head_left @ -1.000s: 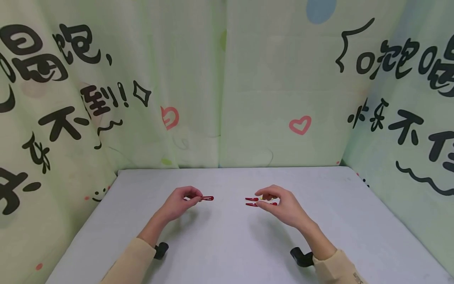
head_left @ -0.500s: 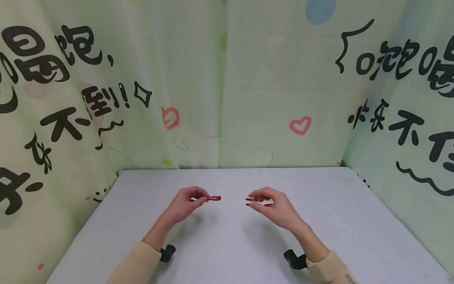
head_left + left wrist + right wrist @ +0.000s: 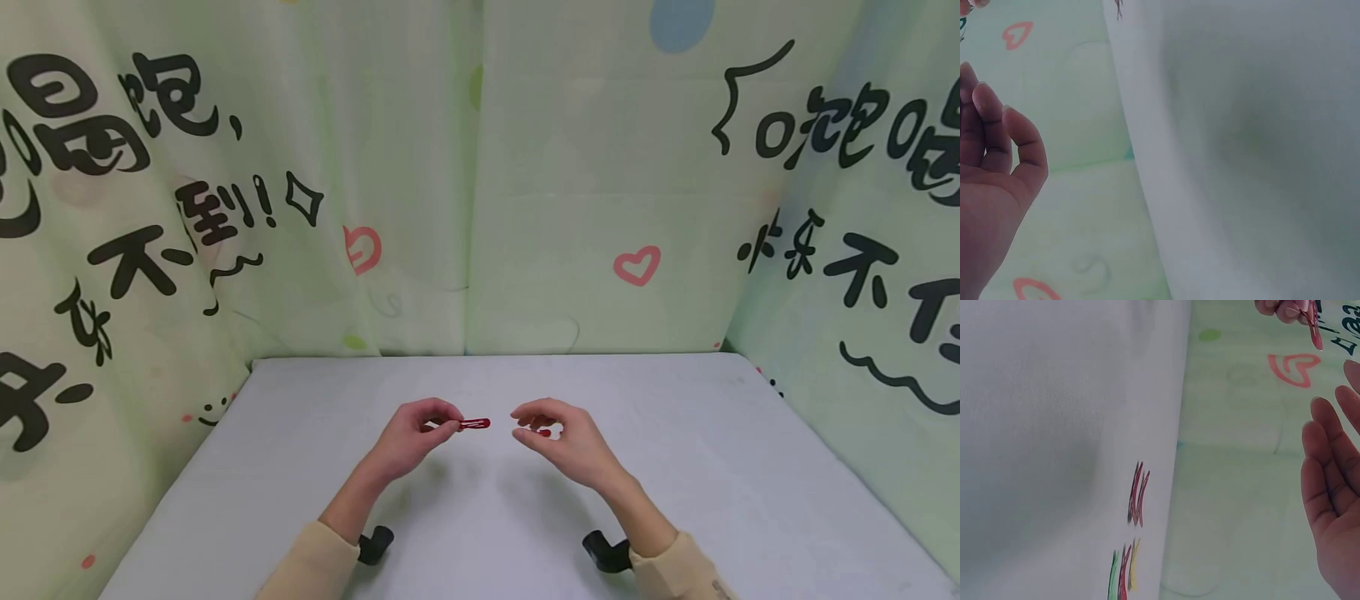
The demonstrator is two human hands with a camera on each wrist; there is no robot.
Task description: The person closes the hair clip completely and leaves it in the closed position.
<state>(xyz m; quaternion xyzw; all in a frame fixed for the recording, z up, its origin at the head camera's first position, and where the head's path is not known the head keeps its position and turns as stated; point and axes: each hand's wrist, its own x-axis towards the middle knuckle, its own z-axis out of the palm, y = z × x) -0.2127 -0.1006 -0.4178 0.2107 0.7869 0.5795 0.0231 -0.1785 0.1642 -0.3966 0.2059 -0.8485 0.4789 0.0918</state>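
Note:
My left hand [image 3: 420,433] pinches a red snap hair clip [image 3: 476,423] between thumb and fingers, above the table. The clip points toward my right hand [image 3: 566,437]; a small gap separates them. With thumb and fingers bent and apart, the right hand holds nothing that I can see. In the right wrist view, several clips lie on the table: red clips [image 3: 1139,494], a green clip [image 3: 1113,575], another red clip [image 3: 1124,572] and a yellow clip [image 3: 1134,565]. From the head, the right hand hides most of them. The left wrist view shows my curled left fingers [image 3: 1025,144], not the held clip.
A white-covered table [image 3: 480,533] spreads beneath both hands. Pale green curtains [image 3: 555,167] with dark lettering and hearts stand at its back and sides. A black mount [image 3: 375,546] sits at the left wrist, and a similar mount [image 3: 607,552] at the right.
My left hand has moved right with the red hair clip. My right hand has shifted left, so the two are closer, and it now covers more of the clips behind it.

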